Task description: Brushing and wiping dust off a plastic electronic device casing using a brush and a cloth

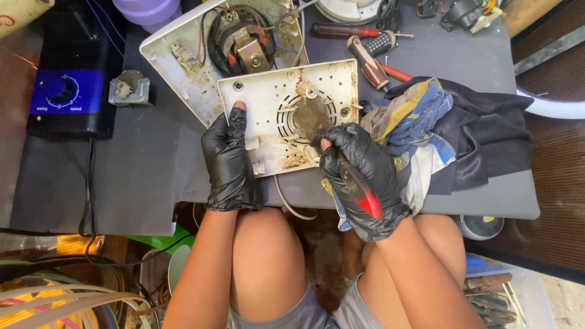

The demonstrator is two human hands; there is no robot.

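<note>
Head view, looking down past bare knees: the left hand (230, 161), in a black glove, lies flat with fingers together on the lower left corner of a dirty white plastic panel (286, 116), one fingertip poking through a hole in the glove near the panel's upper left edge. The right hand (362, 180), also gloved in black, is curled tight around a red-handled tool (362, 192); its tip is hidden under the fingers at the panel's lower right, beside the round vent.

The panel sits in the centre of the frame on the grey tabletop (140, 164), its lower edge close to the tabletop's near edge. Its upper edge overlaps a white housing (183, 45) with a motor (241, 39) and wires showing. Just right of the panel, a heap of rags (439, 122) crowds the right hand and spills over the near edge.

Screwdrivers (365, 49) lie at the upper centre, behind the panel. A blue and black control box (67, 91) stands at the upper left, with a small metal part (129, 88) beside it. Bare tabletop spreads left of the left hand, down to the near edge.
</note>
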